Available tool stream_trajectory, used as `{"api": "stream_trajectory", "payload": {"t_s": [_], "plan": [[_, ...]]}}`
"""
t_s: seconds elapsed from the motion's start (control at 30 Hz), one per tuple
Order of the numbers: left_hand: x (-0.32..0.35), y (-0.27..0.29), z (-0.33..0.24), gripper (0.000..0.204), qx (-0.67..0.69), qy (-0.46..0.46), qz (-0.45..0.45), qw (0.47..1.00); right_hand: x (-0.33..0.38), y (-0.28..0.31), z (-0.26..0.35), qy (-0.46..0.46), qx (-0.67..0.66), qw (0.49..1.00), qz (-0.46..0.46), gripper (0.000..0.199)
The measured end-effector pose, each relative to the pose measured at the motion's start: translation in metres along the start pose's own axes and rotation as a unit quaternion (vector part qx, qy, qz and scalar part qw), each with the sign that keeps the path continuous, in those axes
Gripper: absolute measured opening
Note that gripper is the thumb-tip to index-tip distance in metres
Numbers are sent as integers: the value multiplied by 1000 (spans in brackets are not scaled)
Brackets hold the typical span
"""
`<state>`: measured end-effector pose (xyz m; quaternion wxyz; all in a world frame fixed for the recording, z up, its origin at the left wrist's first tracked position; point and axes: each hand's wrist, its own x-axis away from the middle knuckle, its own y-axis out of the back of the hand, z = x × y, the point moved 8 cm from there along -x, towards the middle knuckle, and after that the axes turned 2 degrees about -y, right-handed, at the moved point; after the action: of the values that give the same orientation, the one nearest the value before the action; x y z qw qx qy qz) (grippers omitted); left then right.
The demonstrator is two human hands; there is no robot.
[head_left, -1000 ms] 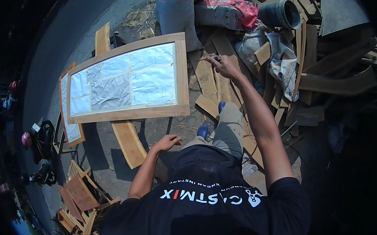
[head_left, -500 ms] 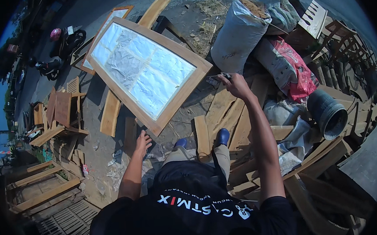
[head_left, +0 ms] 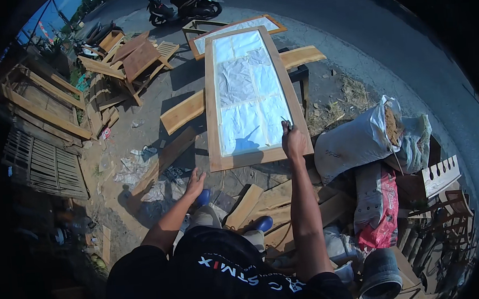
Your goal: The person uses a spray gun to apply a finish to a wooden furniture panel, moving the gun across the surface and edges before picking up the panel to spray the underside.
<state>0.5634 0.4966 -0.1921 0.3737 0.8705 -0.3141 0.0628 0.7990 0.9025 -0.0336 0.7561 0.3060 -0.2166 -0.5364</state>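
Note:
A long wooden frame (head_left: 213, 115) lies ahead of me on a dark stand. Crinkled, taped pale sheets (head_left: 240, 83) cover the panel inside it. My right hand (head_left: 293, 142) is closed around a small thin tool (head_left: 286, 125) whose kind I cannot make out. That hand is over the frame's near right corner, with the tool's tip above the sheets; whether it touches them I cannot tell. Lower and to the left, my left hand (head_left: 195, 182) hangs above the ground with its fingers apart, holding nothing, short of the frame's near edge.
A second framed panel (head_left: 275, 23) lies behind. A plank (head_left: 184, 111) passes under the near frame. Full white sack (head_left: 350, 144), red and white sack (head_left: 385, 206), and dark bucket (head_left: 379, 278) crowd the right. Loose boards (head_left: 246, 204) lie by my feet; a motorbike (head_left: 185, 9) stands beyond.
My view has swung left, so the frame now points nearly straight away from me. My right hand has moved from beside the frame's corner to over it. The left hand remains apart from it.

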Motion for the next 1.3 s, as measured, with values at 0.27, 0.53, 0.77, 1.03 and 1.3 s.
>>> {"api": "stream_trajectory", "payload": {"t_s": [0.27,0.53,0.77,1.03,1.3], "plan": [[48,-48,-97,50,148,-166,227,948,75,-90,79,142,-83,956,244,55],[77,-2,-77,34,199,-195,498,821,195,-149,156,-127,-545,807,188,59],[3,215,-18,40,284,-332,238,868,254,-279,300,-102,-568,799,169,49],[-34,462,133,35,180,-321,-65,928,367,-459,524,-11,-523,790,320,46],[-20,562,280,24,203,-214,-192,936,490,-616,616,-57,-424,737,523,38]]}}
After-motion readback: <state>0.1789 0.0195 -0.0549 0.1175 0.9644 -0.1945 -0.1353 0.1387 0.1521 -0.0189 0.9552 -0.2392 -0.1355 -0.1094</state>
